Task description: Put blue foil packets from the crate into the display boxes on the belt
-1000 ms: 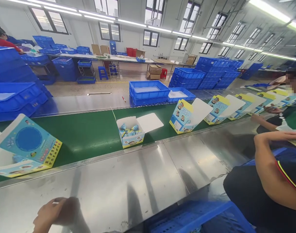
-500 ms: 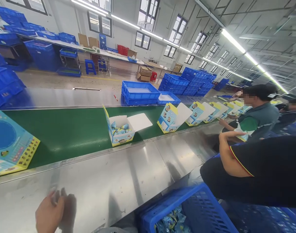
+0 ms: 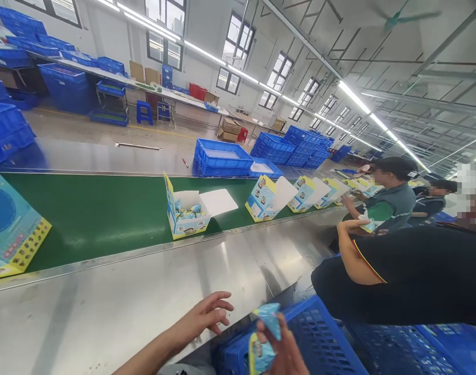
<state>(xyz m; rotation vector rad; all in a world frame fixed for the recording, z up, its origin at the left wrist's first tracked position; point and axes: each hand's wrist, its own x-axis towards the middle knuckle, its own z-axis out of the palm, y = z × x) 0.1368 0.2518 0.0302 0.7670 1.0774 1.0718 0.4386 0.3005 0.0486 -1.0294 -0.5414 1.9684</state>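
My left hand [image 3: 207,314] reaches over the metal edge with its fingers apart and nothing in them. To its right, above a blue crate [image 3: 320,333], my right hand [image 3: 287,350] grips a small blue three-cornered packet [image 3: 269,316] between its fingers. A second blue and yellow packet [image 3: 261,355] shows just below, against the same hand; whether it is gripped too I cannot tell. On the green belt [image 3: 97,208] stands an open printed box [image 3: 189,224] with its white flap out to the right and several similar packets [image 3: 188,211] inside.
More open boxes [image 3: 261,200] line the belt to the right, and a large printed box [image 3: 13,229] stands at the left. Blue trays [image 3: 222,159] sit beyond the belt. A co-worker's dark sleeve [image 3: 371,260] is close on my right; other people work further along.
My left hand has moved right, from the left of the metal ledge towards the crate. My right hand has come into view with a packet. The view has shifted slightly.
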